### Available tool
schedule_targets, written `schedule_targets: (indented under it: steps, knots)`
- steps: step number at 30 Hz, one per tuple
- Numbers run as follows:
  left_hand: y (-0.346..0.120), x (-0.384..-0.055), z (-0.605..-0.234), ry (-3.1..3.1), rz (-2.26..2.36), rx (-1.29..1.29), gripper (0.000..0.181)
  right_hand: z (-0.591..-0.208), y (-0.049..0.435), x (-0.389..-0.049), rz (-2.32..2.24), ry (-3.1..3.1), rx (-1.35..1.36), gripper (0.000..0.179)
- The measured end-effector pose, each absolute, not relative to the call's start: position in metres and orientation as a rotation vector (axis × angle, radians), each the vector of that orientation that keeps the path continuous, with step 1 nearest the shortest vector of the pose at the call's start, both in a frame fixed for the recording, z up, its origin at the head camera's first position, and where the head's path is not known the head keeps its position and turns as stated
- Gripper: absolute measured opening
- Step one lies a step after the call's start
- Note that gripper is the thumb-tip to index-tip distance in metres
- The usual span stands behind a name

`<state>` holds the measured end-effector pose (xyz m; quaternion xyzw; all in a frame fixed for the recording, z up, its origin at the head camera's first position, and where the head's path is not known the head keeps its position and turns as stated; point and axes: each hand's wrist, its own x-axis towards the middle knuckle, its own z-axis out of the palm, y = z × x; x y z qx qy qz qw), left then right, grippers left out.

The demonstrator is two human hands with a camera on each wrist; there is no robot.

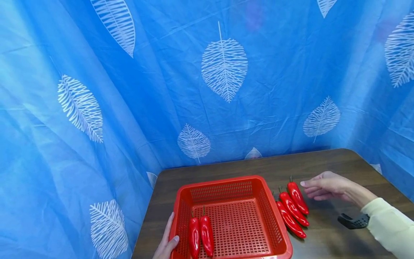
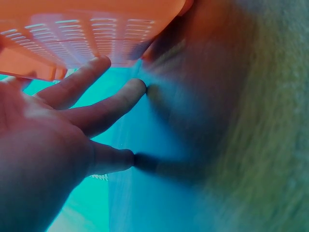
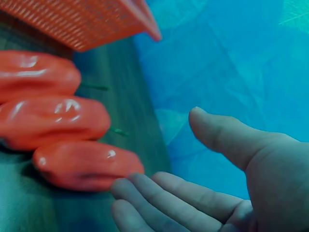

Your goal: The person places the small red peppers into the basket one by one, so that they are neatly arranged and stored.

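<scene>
A red plastic basket (image 1: 226, 223) sits on the table with two red chili peppers, a left one (image 1: 194, 235) and one beside it (image 1: 207, 235), lying in its left side. My left hand (image 1: 166, 242) holds the basket's left wall, thumb over the rim and fingers spread along the outside; the left wrist view shows this hand (image 2: 72, 111) below the slotted wall (image 2: 91, 36). Right of the basket lie three more red chili peppers (image 1: 293, 208) side by side. My right hand (image 1: 328, 185) hovers beside the rightmost pepper (image 3: 89, 166), fingers extended, thumb apart, nothing held.
The dark wood table (image 1: 323, 162) has rounded back corners. A blue curtain (image 1: 155, 90) with white leaf prints hangs behind it and along both sides. A black band (image 1: 353, 221) is on my right wrist, below a pale sleeve (image 1: 388, 223).
</scene>
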<state>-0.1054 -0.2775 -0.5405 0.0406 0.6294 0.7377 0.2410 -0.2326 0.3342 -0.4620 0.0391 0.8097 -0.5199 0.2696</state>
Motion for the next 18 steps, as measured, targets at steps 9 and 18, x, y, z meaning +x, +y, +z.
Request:
schedule_targets:
  steps: [9, 18]
  knots:
    - [-0.278, -0.104, -0.54, 1.722, 2.024, 0.126, 0.087, -0.479, 0.323, -0.236, -1.241, 2.34, 0.136, 0.058]
    - [-0.277, -0.102, -0.538, 1.706, 2.022, 0.09, 0.088, -0.489, 0.307, -0.237, -1.086, 2.509, 0.181, 0.034]
